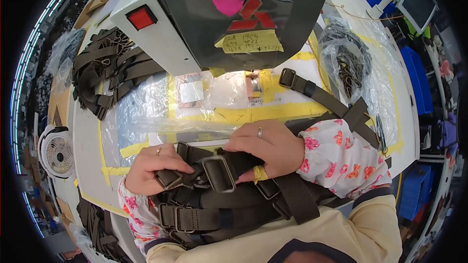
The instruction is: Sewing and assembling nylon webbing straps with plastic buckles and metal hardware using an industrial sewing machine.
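Note:
My left hand [158,166] is closed on a dark olive webbing strap [187,178], thumb pressed down near a metal buckle at its end. My right hand [267,147] grips another part of the webbing beside a rectangular metal buckle [219,174], which stands up between the two hands. Yellow tape wraps one right finger. Beneath both hands lies a bundle of folded straps [209,216] with several metal buckles, resting against my body. One long strap [317,91] with a buckle at its end stretches across the table to the right of my right hand.
A sewing machine head [239,24] stands directly ahead. Piled straps [109,68] lie at the back left, and a plastic bag of metal hooks [348,68] at the back right. Yellow tape and plastic film cover the table [87,151]. A small white fan [57,153] sits at the left edge.

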### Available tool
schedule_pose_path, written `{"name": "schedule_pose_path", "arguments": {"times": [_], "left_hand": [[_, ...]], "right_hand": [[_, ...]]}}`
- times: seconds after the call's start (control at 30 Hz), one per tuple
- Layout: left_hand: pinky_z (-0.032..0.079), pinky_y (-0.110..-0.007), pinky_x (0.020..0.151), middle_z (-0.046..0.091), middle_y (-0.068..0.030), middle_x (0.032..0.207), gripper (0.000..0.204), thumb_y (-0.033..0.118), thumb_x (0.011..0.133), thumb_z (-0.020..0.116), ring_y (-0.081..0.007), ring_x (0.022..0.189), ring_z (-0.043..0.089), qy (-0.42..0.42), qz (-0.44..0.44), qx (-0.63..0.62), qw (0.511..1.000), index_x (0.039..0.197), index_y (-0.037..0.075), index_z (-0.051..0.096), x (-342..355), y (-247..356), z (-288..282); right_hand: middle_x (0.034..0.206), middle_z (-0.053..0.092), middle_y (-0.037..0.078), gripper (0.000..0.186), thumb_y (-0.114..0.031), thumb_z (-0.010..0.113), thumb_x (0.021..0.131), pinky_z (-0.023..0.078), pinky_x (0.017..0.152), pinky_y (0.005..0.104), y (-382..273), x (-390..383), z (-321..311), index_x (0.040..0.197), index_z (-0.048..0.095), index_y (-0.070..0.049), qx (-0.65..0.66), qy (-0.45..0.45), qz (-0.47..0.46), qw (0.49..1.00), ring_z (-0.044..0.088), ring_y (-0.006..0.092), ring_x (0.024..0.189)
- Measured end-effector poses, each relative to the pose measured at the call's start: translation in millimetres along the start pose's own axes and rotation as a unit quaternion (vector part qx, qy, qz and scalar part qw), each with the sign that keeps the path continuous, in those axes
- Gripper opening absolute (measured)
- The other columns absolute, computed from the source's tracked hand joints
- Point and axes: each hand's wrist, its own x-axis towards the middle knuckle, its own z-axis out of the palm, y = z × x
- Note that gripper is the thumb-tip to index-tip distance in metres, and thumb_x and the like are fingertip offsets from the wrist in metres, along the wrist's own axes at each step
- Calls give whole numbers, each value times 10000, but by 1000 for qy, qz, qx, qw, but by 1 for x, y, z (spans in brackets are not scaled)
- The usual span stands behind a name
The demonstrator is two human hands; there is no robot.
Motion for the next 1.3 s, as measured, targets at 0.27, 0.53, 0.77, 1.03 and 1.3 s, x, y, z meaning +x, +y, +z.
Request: {"name": "schedule_pose_path", "arguments": {"times": [0.27, 0.53, 0.77, 1.03, 1.3], "left_hand": [[437, -258, 697, 592, -130, 932, 184, 13, 791, 575, -216, 813, 563, 287, -92, 312, 901, 969, -31, 577, 9, -41, 16], [447, -316, 722, 599, -157, 947, 251, 65, 794, 606, -268, 818, 571, 245, -177, 326, 896, 1035, 5, 570, 16, 1, -10], [433, -349, 726, 573, -114, 879, 177, 100, 772, 628, -282, 808, 530, 29, -55, 196, 979, 947, 69, 635, 69, -30, 43], [411, -357, 638, 536, -66, 754, 96, 106, 760, 638, -268, 686, 485, -18, 8, 185, 983, 851, 78, 653, 85, -21, 72], [436, -291, 747, 571, -111, 960, 368, 108, 743, 666, -201, 871, 544, 219, -86, 66, 970, 1069, -13, 543, 90, -25, 64]], "right_hand": [[1029, 546, 128, 444, -227, 659, 773, 420, 831, 375, 35, -1, 17, 1136, 502, -26, -178, 92, 104, 974, 518, 307, 953], [1042, 529, 95, 303, -229, 599, 833, 408, 844, 359, 32, 3, 30, 1054, 549, -27, -117, -53, 43, 991, 477, 277, 960], [900, 599, 97, 255, -229, 648, 765, 469, 725, 378, 28, -9, -22, 938, 591, -52, -176, 20, 86, 980, 581, 289, 830], [757, 564, 138, 412, -316, 727, 679, 437, 668, 406, 35, -59, -100, 912, 532, -38, -421, -48, 356, 833, 564, 324, 799], [822, 590, 168, 394, -212, 703, 732, 454, 683, 406, 38, -26, -76, 1036, 522, -38, -97, -37, 186, 977, 567, 387, 782]]}}
